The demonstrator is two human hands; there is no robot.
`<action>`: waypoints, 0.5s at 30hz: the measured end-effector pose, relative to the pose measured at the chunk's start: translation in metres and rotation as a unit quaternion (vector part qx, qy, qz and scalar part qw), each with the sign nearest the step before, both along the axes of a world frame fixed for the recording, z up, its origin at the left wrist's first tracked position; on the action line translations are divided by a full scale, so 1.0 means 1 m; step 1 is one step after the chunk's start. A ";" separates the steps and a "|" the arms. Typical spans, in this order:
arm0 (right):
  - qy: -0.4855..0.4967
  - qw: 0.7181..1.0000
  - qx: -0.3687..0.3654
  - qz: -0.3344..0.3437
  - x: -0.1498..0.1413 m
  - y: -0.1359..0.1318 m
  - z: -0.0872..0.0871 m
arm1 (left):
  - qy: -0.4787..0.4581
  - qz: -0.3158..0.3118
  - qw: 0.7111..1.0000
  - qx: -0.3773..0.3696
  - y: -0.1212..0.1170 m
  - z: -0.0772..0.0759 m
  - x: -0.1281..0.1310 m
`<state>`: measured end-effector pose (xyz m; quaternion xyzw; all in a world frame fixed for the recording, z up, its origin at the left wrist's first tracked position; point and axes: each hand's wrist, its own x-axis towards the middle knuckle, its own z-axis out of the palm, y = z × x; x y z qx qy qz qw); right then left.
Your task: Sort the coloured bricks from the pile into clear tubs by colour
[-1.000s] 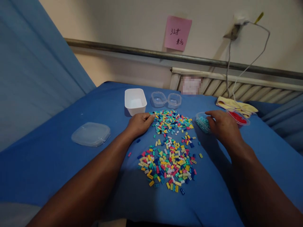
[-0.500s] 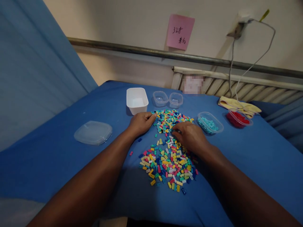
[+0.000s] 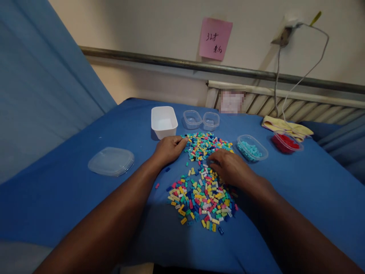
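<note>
Small plastic toy bricks [image 3: 209, 198] in many colours lie loose on a blue cloth, in a near heap joined to a denser far heap [image 3: 201, 142]. My left hand [image 3: 170, 148] rests palm down against the left edge of the far heap, thumb apart from the fingers, with nothing visible in it. Between the two heaps, my right hand [image 3: 229, 165] reaches down with thumb and fingers curled toward each other at the bricks. Whatever lies between those fingertips is too small and dark to make out.
Behind the heaps stand a white tub [image 3: 164, 123] and two clear containers [image 3: 192, 120]. To the right are a container of turquoise bricks [image 3: 250, 149], one of red bricks [image 3: 286, 143] and a yellow cloth [image 3: 286, 126]. Clear lids [image 3: 111, 161] lie stacked on the left.
My right hand's fingers have shifted slightly at the bricks. My left hand stays in place. The whole view has moved a few pixels.
</note>
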<state>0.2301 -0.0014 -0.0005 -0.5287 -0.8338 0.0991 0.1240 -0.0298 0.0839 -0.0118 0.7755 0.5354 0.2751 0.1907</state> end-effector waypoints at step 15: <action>-0.080 0.996 0.027 -0.001 -0.001 0.005 -0.007 | 0.004 0.002 1.000 0.001 -0.001 0.004 0.001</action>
